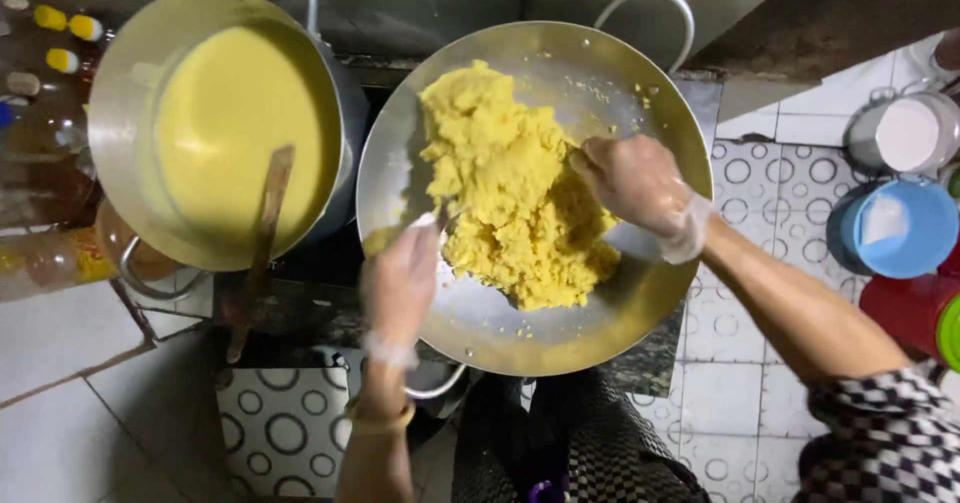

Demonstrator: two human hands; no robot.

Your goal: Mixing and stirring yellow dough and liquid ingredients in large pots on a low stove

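Observation:
A wide steel pan (610,58) holds a big lump of crumbly yellow dough (505,178). My left hand (402,283), in a thin clear glove, grips a flat metal scraper (418,178) whose blade lies against the dough's left side. My right hand (635,188), also gloved, presses with curled fingers into the dough's right side. Whether it holds a piece of dough I cannot tell.
A second large steel pot (125,103) at the left holds smooth yellow batter (235,123) with a wooden paddle (262,233) leaning in it. Bottles (55,23) stand at the far left. Blue (900,228), white (905,133) and red (910,308) containers sit on the tiled floor at right.

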